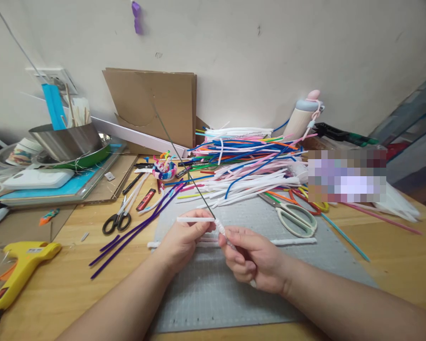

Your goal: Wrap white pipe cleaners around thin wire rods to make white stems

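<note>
Pinched Grip on White Stem and Dark Rod

Both hands meet over the gray mat (255,303). The left hand (184,237) pinches a white stem (195,219) by the dark rod (179,154); the right hand (255,260) grips the white wrapping (220,226) around the rod's lower end. Behind them, loose pipe cleaners (248,166) lie heaped on the table (128,293).

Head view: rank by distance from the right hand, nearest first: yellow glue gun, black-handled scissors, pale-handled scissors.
From the right hand:
1. pale-handled scissors, on the right, just beyond the hand
2. black-handled scissors, left of both hands
3. yellow glue gun, far left
</note>
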`<action>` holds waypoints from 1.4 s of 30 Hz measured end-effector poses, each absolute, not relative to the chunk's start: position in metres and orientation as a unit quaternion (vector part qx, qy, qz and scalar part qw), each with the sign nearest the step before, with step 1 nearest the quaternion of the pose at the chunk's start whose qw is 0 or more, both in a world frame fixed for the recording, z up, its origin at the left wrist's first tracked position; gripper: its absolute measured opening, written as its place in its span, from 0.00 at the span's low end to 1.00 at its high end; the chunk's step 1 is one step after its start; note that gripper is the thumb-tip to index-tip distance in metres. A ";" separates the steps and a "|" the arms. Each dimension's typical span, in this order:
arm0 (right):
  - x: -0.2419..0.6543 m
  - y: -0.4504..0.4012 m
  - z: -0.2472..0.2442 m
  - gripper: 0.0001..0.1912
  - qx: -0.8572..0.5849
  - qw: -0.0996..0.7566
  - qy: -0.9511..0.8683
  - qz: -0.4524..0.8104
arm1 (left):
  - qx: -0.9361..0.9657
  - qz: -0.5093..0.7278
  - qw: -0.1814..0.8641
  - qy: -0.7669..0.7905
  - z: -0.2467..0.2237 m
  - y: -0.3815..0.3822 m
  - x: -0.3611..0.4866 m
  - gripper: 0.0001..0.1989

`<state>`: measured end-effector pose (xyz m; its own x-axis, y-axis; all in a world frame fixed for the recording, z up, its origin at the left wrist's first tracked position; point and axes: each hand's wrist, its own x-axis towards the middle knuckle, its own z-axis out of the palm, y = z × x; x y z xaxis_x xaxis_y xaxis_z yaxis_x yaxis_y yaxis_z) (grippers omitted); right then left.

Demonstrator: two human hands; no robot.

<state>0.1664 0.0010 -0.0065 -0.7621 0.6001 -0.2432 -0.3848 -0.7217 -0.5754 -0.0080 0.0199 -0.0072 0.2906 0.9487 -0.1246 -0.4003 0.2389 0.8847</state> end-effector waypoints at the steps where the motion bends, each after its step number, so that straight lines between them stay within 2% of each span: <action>1: 0.167 0.001 -0.007 0.08 -0.207 0.268 -0.252 0.907 | 0.387 0.476 0.708 0.349 -0.008 0.020 -0.008 0.13; 14: 0.166 -0.002 -0.007 0.09 -0.193 0.239 -0.263 0.915 | 0.405 0.464 0.733 0.289 -0.008 0.017 -0.008 0.13; 19: 0.167 -0.001 -0.008 0.09 -0.194 0.243 -0.263 0.913 | 0.432 0.405 0.758 0.273 -0.004 0.015 -0.006 0.14; 23: 0.167 -0.001 -0.009 0.09 -0.189 0.244 -0.249 0.918 | 0.434 0.411 0.756 0.266 -0.001 0.014 -0.007 0.11; 26: 0.166 0.000 -0.010 0.09 -0.191 0.247 -0.243 0.918 | 0.462 0.459 0.701 0.291 0.001 0.015 -0.009 0.10; 31: 0.167 0.003 -0.012 0.08 -0.200 0.252 -0.227 0.919 | 0.559 0.496 0.509 0.427 0.001 0.018 -0.008 0.14; 39: 0.169 0.005 -0.014 0.09 -0.180 0.270 -0.157 0.933 | 0.529 0.529 0.492 0.446 0.000 0.014 -0.002 0.11; 42: 0.168 0.005 -0.014 0.09 -0.189 0.279 -0.154 0.929 | 0.520 0.534 0.516 0.422 -0.002 0.012 -0.004 0.10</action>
